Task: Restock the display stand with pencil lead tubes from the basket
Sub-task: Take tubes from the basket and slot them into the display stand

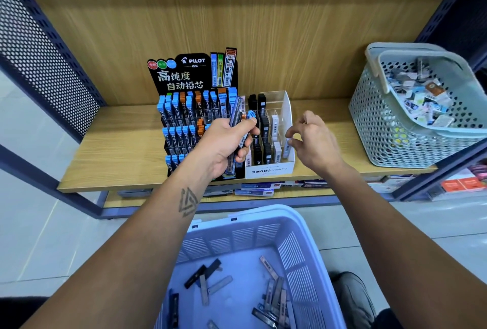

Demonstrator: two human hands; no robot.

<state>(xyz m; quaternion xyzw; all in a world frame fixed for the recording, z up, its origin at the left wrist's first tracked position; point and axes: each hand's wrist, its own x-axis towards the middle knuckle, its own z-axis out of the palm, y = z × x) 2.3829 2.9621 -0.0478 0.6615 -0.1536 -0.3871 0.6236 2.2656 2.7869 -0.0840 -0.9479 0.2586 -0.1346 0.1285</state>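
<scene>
Item 1. Pilot display stand (192,107), black, tiered, on the wooden shelf (118,149). Rows hold upright pencil lead tubes with blue and orange caps; the right-hand slots look thinner, likely the ones being refilled.

Item 2. Mono graph MG display box (268,169), clear and white, touching the Pilot stand's right side; black and white lead cases stand in its compartments.

Item 3. Left hand (226,141), held in front of the Pilot stand, fingers curled round a bundle of lead tubes (237,128), gripped as a ready supply so single tubes can be drawn off.

Item 4. Right hand (311,139), just beside the Mono box, fingers loosely curled with thumb and forefinger near each other; holds nothing visible, apparently poised to pick a tube from the bundle.

Item 5. Blue basket (311,257), on the floor below the shelf, near the person; loose tubes lie scattered in it, so stock remains.

Item 6. Grey perforated basket (382,128), on the shelf's right end, holding mixed small stationery.
</scene>
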